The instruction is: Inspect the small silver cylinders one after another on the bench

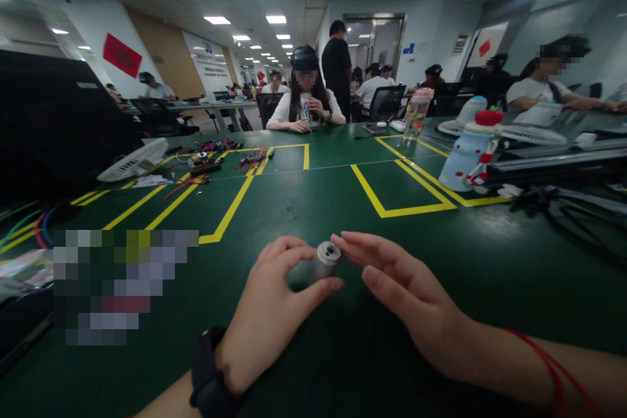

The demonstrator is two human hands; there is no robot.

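Observation:
A small silver metal cylinder (327, 255) stands upright on the green table (294, 202) in front of me, with a dark fitting in the middle of its top. My left hand (277, 297) is closed around it from the left, fingers behind and thumb along the near side. On the other side, my right hand (409, 284) is open, its fingers stretched towards the cylinder. Its fingertips reach the rim's right edge; whether they touch it I cannot tell. The lower part of the cylinder is partly hidden by my left thumb.
Bundled wires (252, 160) and small parts lie at the far left, near a white fan (134, 160). A blue bottle (463, 157), black cables (573, 215) and metal rails stand at the right. Yellow tape (416, 212) marks the table. A person (306, 95) sits opposite.

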